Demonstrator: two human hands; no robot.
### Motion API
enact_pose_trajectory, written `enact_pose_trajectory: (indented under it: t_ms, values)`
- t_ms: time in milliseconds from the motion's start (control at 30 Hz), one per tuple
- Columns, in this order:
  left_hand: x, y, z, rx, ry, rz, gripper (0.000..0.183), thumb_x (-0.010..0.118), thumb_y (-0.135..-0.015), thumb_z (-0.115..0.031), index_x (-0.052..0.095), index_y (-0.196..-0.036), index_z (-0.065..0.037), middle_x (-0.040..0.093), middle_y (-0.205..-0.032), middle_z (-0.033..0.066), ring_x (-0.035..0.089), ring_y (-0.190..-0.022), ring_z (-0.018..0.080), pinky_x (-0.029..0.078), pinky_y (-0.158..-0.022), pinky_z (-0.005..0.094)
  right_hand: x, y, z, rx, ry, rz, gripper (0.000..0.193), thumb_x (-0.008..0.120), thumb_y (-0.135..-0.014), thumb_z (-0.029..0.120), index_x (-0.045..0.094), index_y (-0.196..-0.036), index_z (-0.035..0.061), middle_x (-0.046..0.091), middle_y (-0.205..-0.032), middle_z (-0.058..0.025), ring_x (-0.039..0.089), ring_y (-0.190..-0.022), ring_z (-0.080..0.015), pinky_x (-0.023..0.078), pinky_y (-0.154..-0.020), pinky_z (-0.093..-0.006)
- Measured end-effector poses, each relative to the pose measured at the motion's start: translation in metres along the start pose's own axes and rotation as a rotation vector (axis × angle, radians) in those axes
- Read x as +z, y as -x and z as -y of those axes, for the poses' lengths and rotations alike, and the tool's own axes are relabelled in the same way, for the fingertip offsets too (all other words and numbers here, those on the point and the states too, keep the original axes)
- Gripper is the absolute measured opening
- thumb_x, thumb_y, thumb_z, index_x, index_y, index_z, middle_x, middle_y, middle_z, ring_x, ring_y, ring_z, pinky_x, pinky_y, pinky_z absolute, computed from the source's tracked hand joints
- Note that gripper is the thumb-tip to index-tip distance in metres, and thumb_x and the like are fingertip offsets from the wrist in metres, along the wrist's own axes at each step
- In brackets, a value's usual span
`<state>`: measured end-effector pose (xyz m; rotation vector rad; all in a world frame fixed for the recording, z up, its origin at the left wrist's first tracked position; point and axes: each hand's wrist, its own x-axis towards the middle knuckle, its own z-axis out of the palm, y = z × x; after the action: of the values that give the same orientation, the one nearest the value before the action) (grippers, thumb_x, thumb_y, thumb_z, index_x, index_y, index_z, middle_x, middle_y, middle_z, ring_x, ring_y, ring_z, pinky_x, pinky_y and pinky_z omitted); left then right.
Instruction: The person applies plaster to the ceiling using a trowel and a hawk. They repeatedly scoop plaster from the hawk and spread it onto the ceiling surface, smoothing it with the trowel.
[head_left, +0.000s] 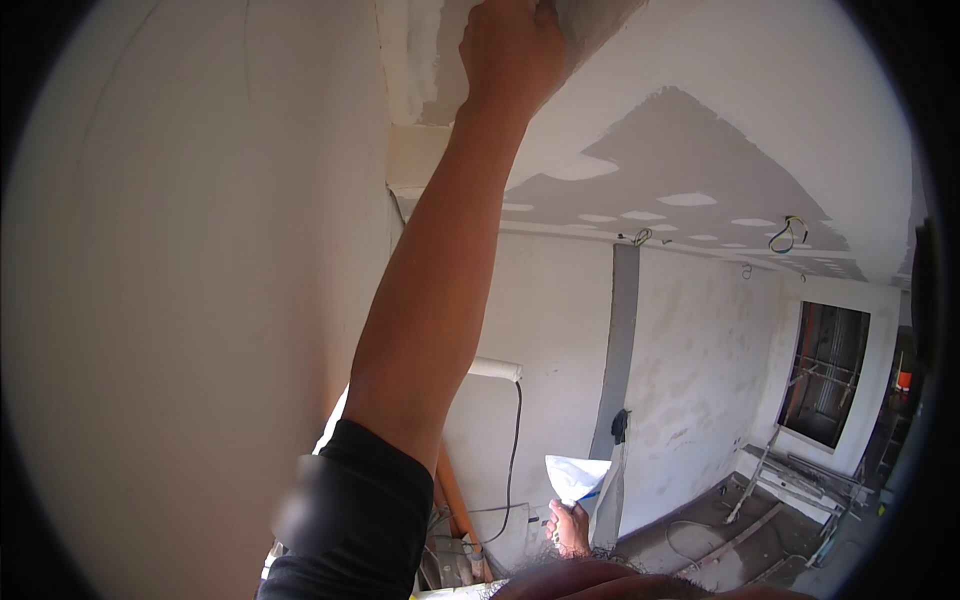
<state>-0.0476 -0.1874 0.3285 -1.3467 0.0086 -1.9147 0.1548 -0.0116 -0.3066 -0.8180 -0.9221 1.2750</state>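
My left arm, in a black sleeve, reaches up across the view. My left hand is closed in a fist against the ceiling edge at the top of the picture. A dark bit shows by its fingers, but what it grips is mostly cut off. Beside that hand lies a grey patch on the pale surface. Low in the middle, my right hand is wrapped round the handle of a wide putty knife, held blade up. White material appears to cover the blade.
A bare wall stands close on the left. Wires hang from the patched ceiling. An orange pipe leans below my left arm, near a white pipe with a black cable. Planks and debris lie at far right below a window opening.
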Motion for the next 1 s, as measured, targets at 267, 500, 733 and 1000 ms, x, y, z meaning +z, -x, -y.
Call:
enact_pose_trajectory:
  t_ms: [267,500,733,1000]
  values:
    - [-0.012,0.024,-0.021,-0.045,0.024,0.051,0.030,0.051,-0.103,-0.014,0.068,-0.119,0.004,0.071,-0.099,0.0298,0.070,-0.095,0.0450,0.053,-0.080,0.0469,0.004,0.005,0.002,0.016,-0.009,0.002,0.022,0.073,-0.094,0.020,0.057,-0.099,0.0061,0.052,-0.066,-0.0006,0.052,-0.050,-0.0129,0.044,-0.044,-0.0293]
    - [-0.022,0.043,-0.035,0.014,-0.013,0.080,0.030,0.056,-0.097,-0.007,0.067,-0.123,0.005,0.070,-0.106,0.0285,0.070,-0.098,0.0420,0.054,-0.076,0.0449,0.005,0.007,-0.001,0.007,0.012,0.008,0.023,0.073,-0.094,0.022,0.057,-0.099,0.0060,0.052,-0.066,-0.0003,0.052,-0.050,-0.0124,0.043,-0.043,-0.0286]
    - [-0.018,0.068,-0.052,0.110,-0.198,0.039,0.038,0.058,-0.093,-0.002,0.065,-0.130,0.002,0.071,-0.116,0.0241,0.060,-0.125,0.0423,0.042,-0.093,0.0516,0.004,0.006,-0.006,0.026,-0.007,0.016,0.023,0.073,-0.094,0.022,0.057,-0.098,0.0064,0.052,-0.066,0.0000,0.052,-0.050,-0.0119,0.044,-0.043,-0.0286]
    - [-0.007,0.080,-0.025,0.517,-0.378,-0.270,0.032,0.056,-0.097,-0.006,0.065,-0.127,-0.001,0.072,-0.115,0.0192,0.062,-0.123,0.0382,0.041,-0.094,0.0473,0.009,0.009,-0.004,0.038,-0.003,0.031,0.023,0.073,-0.094,0.022,0.055,-0.097,0.0073,0.051,-0.066,0.0005,0.052,-0.050,-0.0120,0.043,-0.043,-0.0280]
